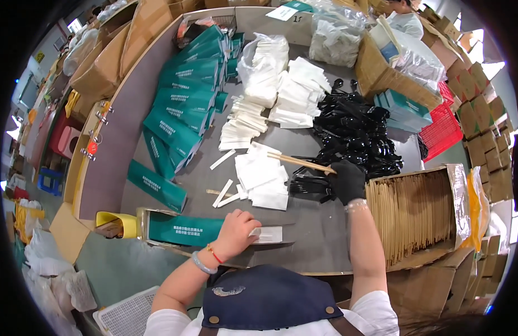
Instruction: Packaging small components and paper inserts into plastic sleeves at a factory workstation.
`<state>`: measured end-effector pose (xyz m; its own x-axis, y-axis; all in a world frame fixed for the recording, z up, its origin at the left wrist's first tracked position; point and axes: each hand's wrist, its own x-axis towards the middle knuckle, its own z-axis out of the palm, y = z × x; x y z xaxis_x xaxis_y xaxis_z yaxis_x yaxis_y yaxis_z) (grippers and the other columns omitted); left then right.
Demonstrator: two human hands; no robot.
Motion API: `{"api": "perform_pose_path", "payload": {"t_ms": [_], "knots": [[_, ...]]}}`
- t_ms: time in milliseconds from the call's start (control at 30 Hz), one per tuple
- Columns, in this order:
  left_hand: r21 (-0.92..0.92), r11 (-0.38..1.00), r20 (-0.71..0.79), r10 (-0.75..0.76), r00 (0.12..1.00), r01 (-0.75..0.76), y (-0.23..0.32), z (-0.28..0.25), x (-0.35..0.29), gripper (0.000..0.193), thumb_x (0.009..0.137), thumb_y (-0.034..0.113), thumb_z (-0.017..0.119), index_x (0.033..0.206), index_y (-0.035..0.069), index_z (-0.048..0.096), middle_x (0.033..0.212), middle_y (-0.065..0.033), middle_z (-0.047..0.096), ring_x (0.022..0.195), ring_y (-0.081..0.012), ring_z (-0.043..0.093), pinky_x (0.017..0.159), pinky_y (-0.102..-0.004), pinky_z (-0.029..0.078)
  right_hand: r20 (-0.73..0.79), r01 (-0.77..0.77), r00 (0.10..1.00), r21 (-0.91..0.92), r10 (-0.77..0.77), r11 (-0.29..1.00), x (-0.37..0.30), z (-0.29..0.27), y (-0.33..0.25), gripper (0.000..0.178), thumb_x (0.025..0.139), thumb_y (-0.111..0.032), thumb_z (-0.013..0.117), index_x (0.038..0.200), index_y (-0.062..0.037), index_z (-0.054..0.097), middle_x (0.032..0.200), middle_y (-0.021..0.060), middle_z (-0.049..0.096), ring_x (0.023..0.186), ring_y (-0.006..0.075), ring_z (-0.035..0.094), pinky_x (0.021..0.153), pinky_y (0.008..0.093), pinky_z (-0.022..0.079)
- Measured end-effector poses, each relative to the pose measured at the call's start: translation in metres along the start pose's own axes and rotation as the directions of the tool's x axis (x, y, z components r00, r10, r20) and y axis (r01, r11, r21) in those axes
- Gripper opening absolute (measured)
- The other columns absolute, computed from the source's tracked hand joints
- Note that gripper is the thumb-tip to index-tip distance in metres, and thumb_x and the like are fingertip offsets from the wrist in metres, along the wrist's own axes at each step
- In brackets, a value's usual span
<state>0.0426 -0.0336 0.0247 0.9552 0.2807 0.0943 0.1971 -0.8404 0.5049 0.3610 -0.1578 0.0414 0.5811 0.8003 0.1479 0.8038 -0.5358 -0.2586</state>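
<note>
My left hand (236,231), bare, has its fingers curled over the end of a flat white packet (270,234) near the table's front edge. This packet lies in line with a teal printed paper sleeve (183,229) in a narrow box. My right hand (347,182), in a black glove, grips a pair of wooden chopsticks (303,163), which points left over loose white packets (261,176). Beneath and beyond that hand lies a heap of black plastic spoons (357,126). The glove hides the chopsticks' right end.
Fanned teal sleeves (183,95) line the table's left side. White packets (298,92) pile up at the middle back. A cardboard box of wooden chopsticks (415,215) stands at right front, near stacked teal packages (401,109) and a red basket (442,129). A raised grey board (122,117) edges the left.
</note>
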Motion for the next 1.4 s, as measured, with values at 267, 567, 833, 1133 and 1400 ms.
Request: {"api": "perform_pose_path", "payload": {"t_ms": [267, 567, 833, 1133, 1400], "knots": [[0.24, 0.966, 0.006, 0.099, 0.995, -0.098, 0.018, 0.014, -0.058, 0.04, 0.076, 0.02, 0.068, 0.114, 0.01, 0.064, 0.116, -0.0025, 0.06, 0.109, -0.0254, 0.052, 0.089, -0.0406, 0.04, 0.433, 0.15, 0.859, 0.299, -0.274, 0.943, -0.103, 0.049, -0.112, 0.028, 0.069, -0.028, 0.076, 0.096, -0.0197, 0.072, 0.083, 0.0083, 0.064, 0.082, 0.03, 0.064, 0.071, 0.0419, 0.051], [0.056, 0.991, -0.07, -0.116, 0.991, 0.12, -0.013, -0.031, -0.064, 0.069, 0.06, 0.025, 0.084, 0.122, 0.009, 0.058, 0.128, -0.0107, 0.052, 0.116, -0.0349, 0.046, 0.1, -0.0477, 0.038, 0.391, 0.184, 0.885, 0.207, -0.253, 0.961, -0.14, 0.02, -0.056, 0.041, 0.082, -0.029, 0.07, 0.122, -0.0271, 0.064, 0.078, 0.0069, 0.06, 0.079, 0.0305, 0.062, 0.068, 0.0418, 0.049], [0.044, 0.999, -0.049, -0.031, 0.998, 0.033, -0.001, -0.008, -0.036, 0.076, 0.055, 0.025, 0.086, 0.123, 0.008, 0.057, 0.125, -0.0084, 0.052, 0.114, -0.0323, 0.047, 0.099, -0.0454, 0.038, 0.137, 0.297, 0.883, 0.576, -0.448, 0.761, -0.135, 0.049, -0.106, 0.024, 0.084, -0.017, 0.067, 0.107, -0.0109, 0.066, 0.09, 0.011, 0.066, 0.086, 0.029, 0.063, 0.076, 0.039, 0.052], [0.043, 0.999, -0.035, 0.023, 0.999, -0.021, 0.005, 0.009, -0.021, 0.076, 0.056, 0.018, 0.084, 0.126, 0.012, 0.055, 0.118, -0.0077, 0.052, 0.11, -0.0312, 0.047, 0.092, -0.0442, 0.04, 0.26, -0.098, 0.951, 0.769, -0.169, 0.632, -0.145, 0.061, -0.135, 0.03, 0.077, -0.023, 0.076, 0.096, -0.0059, 0.062, 0.099, 0.0128, 0.061, 0.089, 0.0329, 0.061, 0.078, 0.0412, 0.05], [0.187, 0.967, 0.37, 0.093, 0.925, -0.172, 0.016, -0.022, 0.009, 0.023, 0.07, 0.012, 0.065, 0.093, 0.016, 0.065, 0.093, -0.0087, 0.053, 0.095, -0.0289, 0.051, 0.076, -0.0385, 0.042, 0.165, 0.35, 0.906, 0.227, -0.39, 0.909, -0.118, 0.023, -0.113, 0.058, 0.062, -0.043, 0.08, 0.108, -0.012, 0.063, 0.103, 0.0097, 0.061, 0.096, 0.0284, 0.06, 0.079, 0.0424, 0.044]]}}
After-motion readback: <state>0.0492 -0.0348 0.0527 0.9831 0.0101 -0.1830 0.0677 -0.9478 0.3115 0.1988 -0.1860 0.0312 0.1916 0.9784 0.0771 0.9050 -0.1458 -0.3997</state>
